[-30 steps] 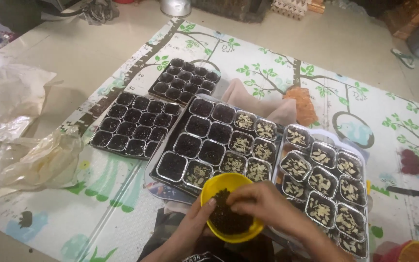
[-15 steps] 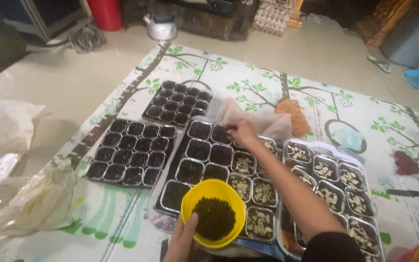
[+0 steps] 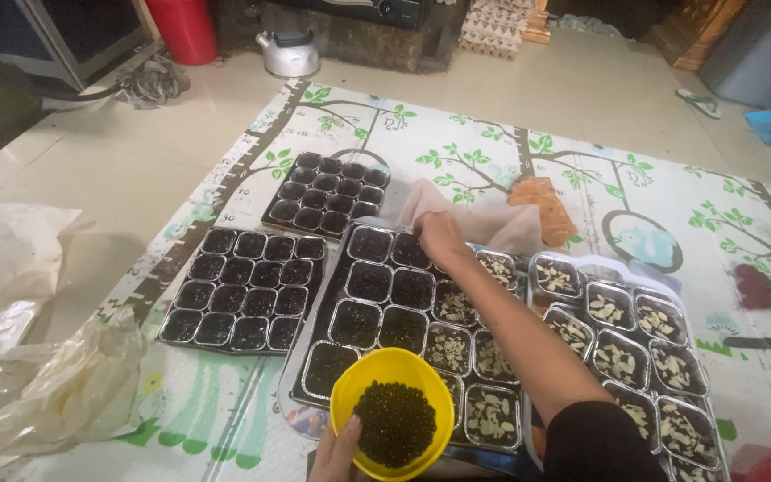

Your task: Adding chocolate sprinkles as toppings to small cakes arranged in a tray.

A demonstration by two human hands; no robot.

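Holding the yellow bowl [image 3: 392,411] by its near rim, the left hand [image 3: 336,451] has its fingers wrapped on the edge at the bottom of the view, and the bowl carries a heap of dark soil [image 3: 394,422]. It hangs just over the near end of the middle seed tray [image 3: 350,295], much where it was half a second ago, though a second ago it sat further right with the right hand dipped into it. That right hand [image 3: 439,236] has since left the bowl and now stretches across the middle seed tray to its far row, fingers bunched and pointing down over a cell; whether it pinches any soil cannot be told. Since half a second ago it has barely shifted. Cells on the tray's left are dark with soil, those on the right hold pale seeds. To the right lies another tray [image 3: 622,344] of pale seeds, to the left two black trays [image 3: 243,290], all on a mat printed with trees [image 3: 510,152].
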